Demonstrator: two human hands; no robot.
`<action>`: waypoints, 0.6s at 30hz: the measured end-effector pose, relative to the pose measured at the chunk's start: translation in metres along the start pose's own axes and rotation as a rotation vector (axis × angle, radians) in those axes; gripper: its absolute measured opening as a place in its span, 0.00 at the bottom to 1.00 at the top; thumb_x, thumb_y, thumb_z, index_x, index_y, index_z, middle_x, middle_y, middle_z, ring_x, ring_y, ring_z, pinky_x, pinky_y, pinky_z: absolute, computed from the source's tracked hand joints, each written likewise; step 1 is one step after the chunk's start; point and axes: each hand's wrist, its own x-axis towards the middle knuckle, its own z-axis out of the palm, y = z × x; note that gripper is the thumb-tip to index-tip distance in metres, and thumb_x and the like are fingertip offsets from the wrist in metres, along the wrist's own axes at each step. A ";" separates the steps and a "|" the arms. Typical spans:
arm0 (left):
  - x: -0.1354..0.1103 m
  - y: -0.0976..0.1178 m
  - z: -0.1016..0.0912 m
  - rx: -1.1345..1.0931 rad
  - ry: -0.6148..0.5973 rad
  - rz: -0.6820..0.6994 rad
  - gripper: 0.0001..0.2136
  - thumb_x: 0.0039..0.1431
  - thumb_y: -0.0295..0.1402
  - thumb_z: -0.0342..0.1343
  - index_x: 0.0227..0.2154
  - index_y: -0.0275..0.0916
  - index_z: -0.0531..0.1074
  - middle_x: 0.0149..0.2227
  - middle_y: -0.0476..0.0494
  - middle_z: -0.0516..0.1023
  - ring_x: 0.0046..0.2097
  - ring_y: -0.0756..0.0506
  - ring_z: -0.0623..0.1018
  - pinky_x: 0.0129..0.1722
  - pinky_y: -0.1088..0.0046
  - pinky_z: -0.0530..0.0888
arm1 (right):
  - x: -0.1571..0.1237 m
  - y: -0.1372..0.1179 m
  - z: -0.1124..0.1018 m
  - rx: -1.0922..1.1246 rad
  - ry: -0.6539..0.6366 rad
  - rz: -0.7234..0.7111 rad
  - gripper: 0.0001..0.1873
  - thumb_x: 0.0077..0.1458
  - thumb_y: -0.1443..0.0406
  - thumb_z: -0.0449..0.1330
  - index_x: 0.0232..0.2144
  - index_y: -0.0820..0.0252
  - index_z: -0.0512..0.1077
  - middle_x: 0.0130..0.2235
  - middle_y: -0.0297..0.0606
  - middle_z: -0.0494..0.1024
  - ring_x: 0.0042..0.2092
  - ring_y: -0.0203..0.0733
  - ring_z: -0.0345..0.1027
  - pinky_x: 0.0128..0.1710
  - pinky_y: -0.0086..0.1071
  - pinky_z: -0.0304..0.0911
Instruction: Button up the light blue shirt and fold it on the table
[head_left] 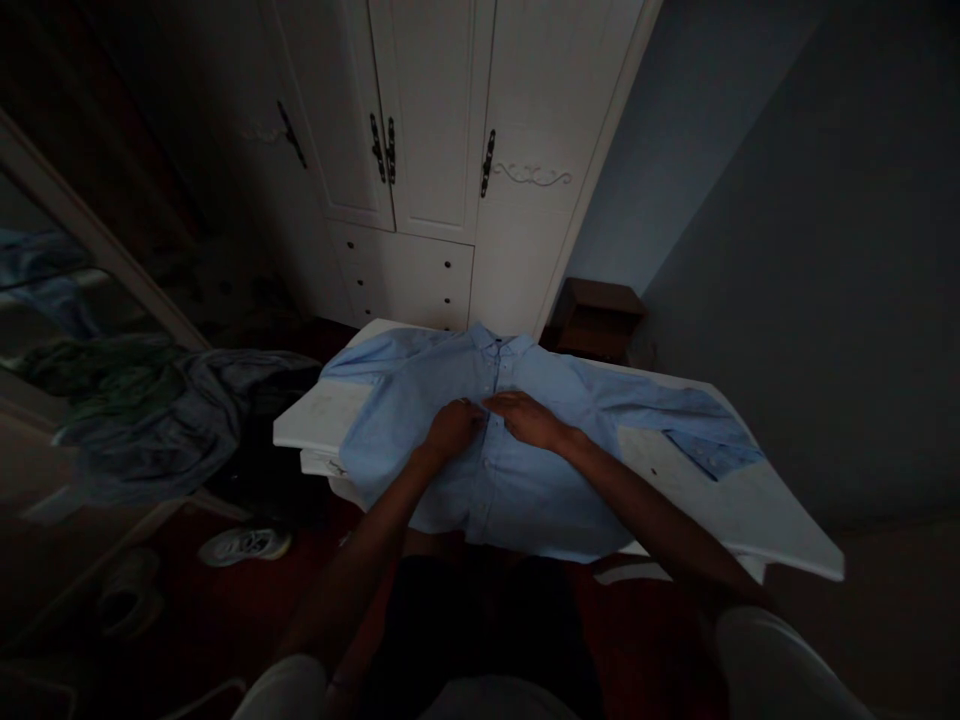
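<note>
A light blue button-up shirt (555, 490) lies front side up on a white table (772, 510), its collar toward the wardrobe and its sleeves spread out to both sides. The button strip runs down its middle. My left hand (454, 428) is at the strip's left edge, fingers curled in and closed on the cloth. From the other side my right hand (526, 420) reaches to the same spot, its fingers pressed together at the strip just below the chest. The fingertips nearly meet. Dim light hides the exact button between them.
Behind the table stands a white wardrobe (435, 190) with dark handles. A small brown nightstand (600, 305) is at the back right. On the left are heaped clothes (195, 410) beside a mirror. A shoe (246, 545) lies on the red floor at the left.
</note>
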 end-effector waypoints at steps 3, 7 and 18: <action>0.005 -0.007 0.003 -0.009 -0.017 0.022 0.10 0.60 0.28 0.52 0.34 0.39 0.80 0.37 0.40 0.80 0.40 0.44 0.78 0.43 0.68 0.73 | 0.007 0.005 -0.006 -0.053 -0.093 -0.049 0.30 0.51 0.80 0.52 0.55 0.57 0.71 0.43 0.44 0.78 0.49 0.46 0.68 0.51 0.45 0.60; 0.010 -0.014 0.003 -0.130 -0.043 0.063 0.11 0.58 0.25 0.52 0.33 0.40 0.80 0.36 0.43 0.81 0.40 0.46 0.78 0.44 0.70 0.72 | 0.007 0.011 -0.020 -0.047 -0.150 -0.098 0.25 0.51 0.74 0.59 0.51 0.53 0.74 0.42 0.42 0.76 0.47 0.48 0.64 0.48 0.45 0.57; 0.014 -0.019 0.015 -0.541 0.057 -0.119 0.06 0.52 0.24 0.57 0.28 0.39 0.79 0.32 0.48 0.82 0.36 0.48 0.79 0.40 0.72 0.74 | 0.007 0.030 -0.002 -0.070 0.029 -0.310 0.15 0.65 0.67 0.50 0.34 0.59 0.76 0.35 0.40 0.74 0.36 0.40 0.64 0.37 0.33 0.61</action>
